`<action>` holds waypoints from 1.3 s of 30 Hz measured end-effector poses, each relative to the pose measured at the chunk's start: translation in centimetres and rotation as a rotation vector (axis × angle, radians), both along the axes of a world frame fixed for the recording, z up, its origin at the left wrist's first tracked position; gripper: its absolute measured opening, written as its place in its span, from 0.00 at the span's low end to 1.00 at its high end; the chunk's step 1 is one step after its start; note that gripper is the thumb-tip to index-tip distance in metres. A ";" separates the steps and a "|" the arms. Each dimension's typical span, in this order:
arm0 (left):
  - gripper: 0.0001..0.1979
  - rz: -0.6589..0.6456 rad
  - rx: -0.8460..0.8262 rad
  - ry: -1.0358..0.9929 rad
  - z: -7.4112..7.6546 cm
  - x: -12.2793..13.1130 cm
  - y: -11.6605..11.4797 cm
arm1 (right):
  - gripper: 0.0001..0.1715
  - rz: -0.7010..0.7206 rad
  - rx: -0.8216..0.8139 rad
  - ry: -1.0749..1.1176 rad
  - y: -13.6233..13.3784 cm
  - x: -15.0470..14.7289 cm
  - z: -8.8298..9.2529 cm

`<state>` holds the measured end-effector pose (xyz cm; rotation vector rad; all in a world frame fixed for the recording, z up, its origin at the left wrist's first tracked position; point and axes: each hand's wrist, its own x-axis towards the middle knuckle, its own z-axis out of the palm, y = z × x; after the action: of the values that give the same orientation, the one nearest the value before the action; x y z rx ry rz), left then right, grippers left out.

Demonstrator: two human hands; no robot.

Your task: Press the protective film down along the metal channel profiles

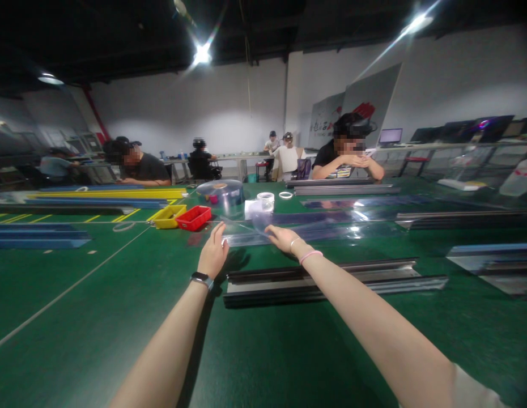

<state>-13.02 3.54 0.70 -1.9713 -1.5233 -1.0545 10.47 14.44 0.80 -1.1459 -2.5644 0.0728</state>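
A length of clear plastic film (323,228) stretches over the green table, glossy with reflections. At its left end my left hand (213,249) is closed, fingers and thumb at the film's edge; the exact grip is hard to see through the transparent sheet. My right hand (284,239) pinches the film a little further right, where it bends upward. Just beyond the hands stands a large roll of clear film (232,199). Below my right forearm lies a dark channel profile (267,288), partly covered by that arm.
Red (194,217) and yellow bins (169,216) sit left of the roll. White tape rolls (266,199) stand behind the film. Blue profiles (38,235) lie left, more profiles (497,263) right. A co-worker (348,150) sits across the table, another person (140,164) further left.
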 end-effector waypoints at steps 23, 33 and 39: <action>0.28 0.219 -0.263 -0.078 -1.8 -0.9 0.7 | 0.15 0.142 0.046 -0.042 -0.2 -0.1 -0.2; 0.08 0.279 -0.271 -0.072 -1.7 -1.3 0.6 | 0.25 0.048 0.012 0.048 -0.7 -0.2 0.4; 0.09 0.284 -0.023 -0.536 0.9 -2.9 0.2 | 0.31 -0.038 -0.015 0.080 -0.1 -0.2 0.4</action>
<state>-15.95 3.78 1.57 -1.4844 -2.0184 -1.5145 10.27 14.39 1.22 -1.1729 -2.4749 0.1259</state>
